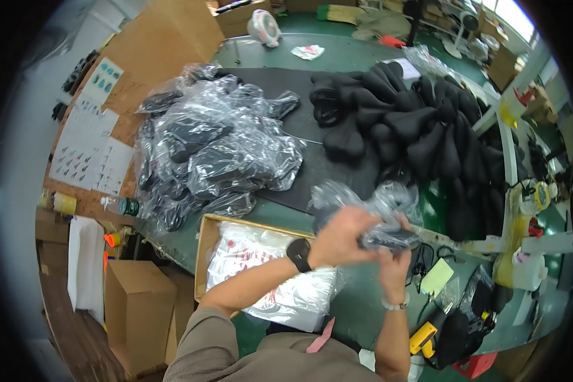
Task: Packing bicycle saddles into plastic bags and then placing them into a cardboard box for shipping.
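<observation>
Both of my hands are on a black bicycle saddle in a clear plastic bag [388, 239], held above the near edge of the green table. My left hand [345, 237], with a dark watch on its wrist, reaches over from the left and grips the bag, its fingers partly blurred. On the near right side, my right hand [395, 264] holds the bagged saddle from below. A cardboard box of flat clear plastic bags [286, 305] lies under my left forearm. Bare black saddles [420, 121] are heaped at the far right. Bagged saddles [216, 140] form a pile at the left.
A black mat [293, 165] covers the table's middle. At the right are a yellow heat gun [422, 337], yellow-green paper [437, 277] and a white metal frame [509, 165]. A small fan [264, 28] stands at the back. Below left is a brown carton [137, 305].
</observation>
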Tool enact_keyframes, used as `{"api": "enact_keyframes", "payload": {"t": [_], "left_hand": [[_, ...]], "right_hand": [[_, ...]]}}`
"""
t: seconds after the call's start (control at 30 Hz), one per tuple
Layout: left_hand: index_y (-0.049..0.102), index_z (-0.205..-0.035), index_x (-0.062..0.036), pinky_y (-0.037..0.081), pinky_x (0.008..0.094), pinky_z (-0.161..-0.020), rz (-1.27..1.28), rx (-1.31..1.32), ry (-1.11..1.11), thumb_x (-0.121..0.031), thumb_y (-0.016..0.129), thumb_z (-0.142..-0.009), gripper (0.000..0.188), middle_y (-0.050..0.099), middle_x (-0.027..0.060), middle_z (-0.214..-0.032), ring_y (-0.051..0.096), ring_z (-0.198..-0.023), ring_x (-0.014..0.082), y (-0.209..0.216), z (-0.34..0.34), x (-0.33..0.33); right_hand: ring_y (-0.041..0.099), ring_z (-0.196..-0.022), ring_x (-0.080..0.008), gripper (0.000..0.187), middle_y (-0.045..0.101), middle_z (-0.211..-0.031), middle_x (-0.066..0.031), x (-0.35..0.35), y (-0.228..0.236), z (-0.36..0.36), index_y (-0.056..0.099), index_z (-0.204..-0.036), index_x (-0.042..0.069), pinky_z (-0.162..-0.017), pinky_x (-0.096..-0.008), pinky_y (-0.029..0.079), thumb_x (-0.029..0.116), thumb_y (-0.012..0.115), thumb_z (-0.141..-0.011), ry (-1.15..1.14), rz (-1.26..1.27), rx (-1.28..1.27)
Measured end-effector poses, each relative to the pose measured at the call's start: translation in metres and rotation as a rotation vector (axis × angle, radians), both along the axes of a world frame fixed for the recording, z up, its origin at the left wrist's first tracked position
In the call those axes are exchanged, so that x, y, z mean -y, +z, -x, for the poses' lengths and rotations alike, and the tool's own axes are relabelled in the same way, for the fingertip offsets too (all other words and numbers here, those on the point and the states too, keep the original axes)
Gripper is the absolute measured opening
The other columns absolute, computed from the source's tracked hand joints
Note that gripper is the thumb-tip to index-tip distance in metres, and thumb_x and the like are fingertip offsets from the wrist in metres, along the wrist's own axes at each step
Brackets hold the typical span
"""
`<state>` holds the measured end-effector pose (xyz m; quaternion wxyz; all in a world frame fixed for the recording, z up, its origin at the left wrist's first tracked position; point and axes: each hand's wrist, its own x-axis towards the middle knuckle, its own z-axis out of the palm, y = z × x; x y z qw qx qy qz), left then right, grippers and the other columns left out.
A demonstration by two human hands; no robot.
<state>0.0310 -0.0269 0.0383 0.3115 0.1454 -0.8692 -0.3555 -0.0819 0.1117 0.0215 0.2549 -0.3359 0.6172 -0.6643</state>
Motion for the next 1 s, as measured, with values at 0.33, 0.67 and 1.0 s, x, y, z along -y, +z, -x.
{"api": "enact_keyframes", "payload": {"t": [0.33, 0.67, 1.0], "left_hand": [[0.056, -0.127, -0.0018, 0.038, 0.0468, -0.103, 0.093, -0.113, 0.097, -0.035, 0.081, -0.070, 0.071, 0.054, 0.0193, -0.122, 0.052, -0.111, 0.0369, 0.032, -0.048, -0.093], [0.066, -0.105, -0.0079, 0.049, 0.0399, -0.081, 0.271, -0.059, 0.289, -0.019, 0.080, -0.065, 0.044, 0.067, 0.0137, -0.103, 0.064, -0.096, 0.0311, 0.057, -0.113, -0.005], [0.055, -0.125, 0.0032, 0.038, 0.0470, -0.106, 0.437, 0.355, 0.794, -0.009, 0.071, -0.082, 0.048, 0.055, 0.0241, -0.128, 0.052, -0.121, 0.0391, 0.028, -0.194, 0.120]], "right_hand": [[0.055, -0.103, -0.0204, 0.027, 0.058, -0.111, -0.0078, -0.069, 0.057, -0.044, 0.058, -0.114, -0.002, -0.093, -0.0337, 0.044, 0.020, 0.056, -0.099, -0.207, -0.003, -0.204], [0.060, -0.100, -0.0364, 0.034, 0.063, -0.106, -0.0178, -0.066, 0.094, -0.064, 0.063, -0.108, 0.000, -0.088, -0.0427, 0.048, 0.008, 0.073, -0.077, 0.104, -0.036, -0.625], [0.065, -0.089, -0.0300, 0.032, 0.069, -0.094, -0.0129, -0.118, -0.089, -0.023, 0.064, -0.108, -0.002, -0.080, -0.0380, 0.051, 0.020, 0.070, -0.085, -0.016, -0.447, -0.124]]}}
